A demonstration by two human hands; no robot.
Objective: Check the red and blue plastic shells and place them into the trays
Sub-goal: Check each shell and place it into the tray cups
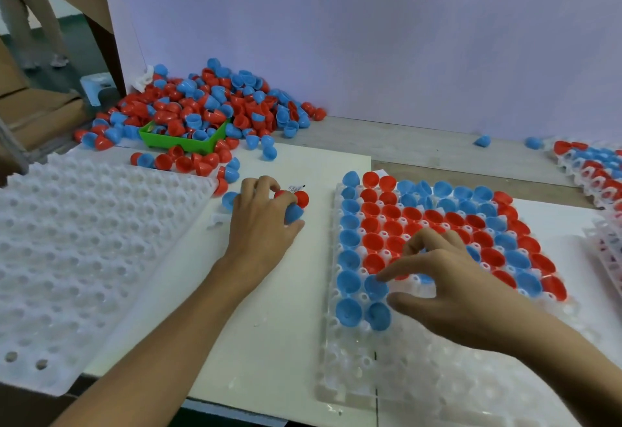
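I see the clear tray (340, 373) well over half filled, near rows bare. My right hand (461, 295) seats a blue shell (375, 287), fingers curled on it; my left hand (261, 221) grips spare shells (296, 206). A big pile (215, 103) and the empty white tray (67, 258) wait.

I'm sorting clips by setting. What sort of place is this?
Probably a small factory packing bench: a big loose pile of shells, a half-filled tray and a stack of empty trays.
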